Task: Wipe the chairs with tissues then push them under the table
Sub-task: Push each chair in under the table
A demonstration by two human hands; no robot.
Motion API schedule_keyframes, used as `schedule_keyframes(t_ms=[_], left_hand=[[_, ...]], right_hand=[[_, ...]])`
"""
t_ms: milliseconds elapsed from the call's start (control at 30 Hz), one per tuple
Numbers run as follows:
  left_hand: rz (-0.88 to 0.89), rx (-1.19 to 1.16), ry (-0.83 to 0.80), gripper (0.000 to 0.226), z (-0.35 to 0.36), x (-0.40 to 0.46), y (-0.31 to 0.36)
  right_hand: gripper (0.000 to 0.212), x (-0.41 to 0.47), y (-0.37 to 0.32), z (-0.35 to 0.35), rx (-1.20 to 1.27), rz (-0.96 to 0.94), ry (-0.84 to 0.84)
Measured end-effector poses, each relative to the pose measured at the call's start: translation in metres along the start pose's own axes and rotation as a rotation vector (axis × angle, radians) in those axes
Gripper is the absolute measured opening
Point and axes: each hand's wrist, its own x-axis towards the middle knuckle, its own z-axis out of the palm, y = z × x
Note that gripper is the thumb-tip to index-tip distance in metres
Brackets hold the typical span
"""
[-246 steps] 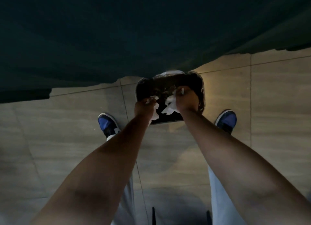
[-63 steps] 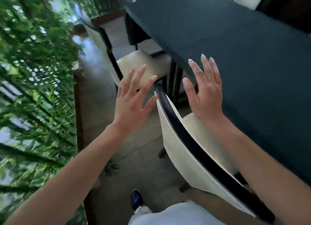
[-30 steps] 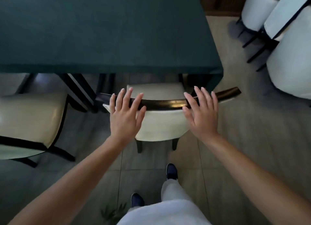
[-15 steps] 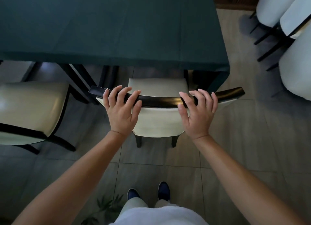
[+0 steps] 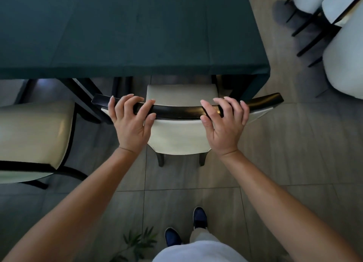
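Left grip: the left hand [image 5: 130, 124] lies on the dark top rail [image 5: 178, 111] of the chair [image 5: 179, 136], near the rail's left end; its fingers curl over the rail's far edge and the thumb rests on the near edge, so it holds the rail.
Right grip: the right hand [image 5: 225, 126] holds the same rail toward its right end, fingers bent over the top, thumb against the near side.
Tissues: none can be seen in either hand.
Nearest to the person: two dark blue shoes [image 5: 200, 216] on the grey tiled floor [image 5: 294, 153], pale trousers at the bottom edge, and a few green plant leaves [image 5: 137, 240] just left of the shoes.
Chair: cream backrest with black trim, directly in front of the person; its two dark rear legs stand on the floor; the cream seat [image 5: 182, 95] reaches forward, its far edge at or just under the near edge of the surface.
Second chair: another cream chair with black frame [image 5: 33, 132] stands to the left, well out from the surface.
Surface: a table under a dark green cloth [image 5: 127, 32] fills the upper part of the view; its dark legs show below the cloth hem.
Far right: pale upholstered chairs [image 5: 343, 65] with thin black legs stand apart from the surface.
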Motion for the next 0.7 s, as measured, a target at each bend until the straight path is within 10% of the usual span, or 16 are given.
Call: schedule_keyframes(t_ms=[700], left_hand=[[0.029, -0.042, 0.039, 0.035, 0.037, 0.045, -0.009]], right_hand=[[0.047, 0.038, 0.017, 0.050, -0.047, -0.022, 0.113]])
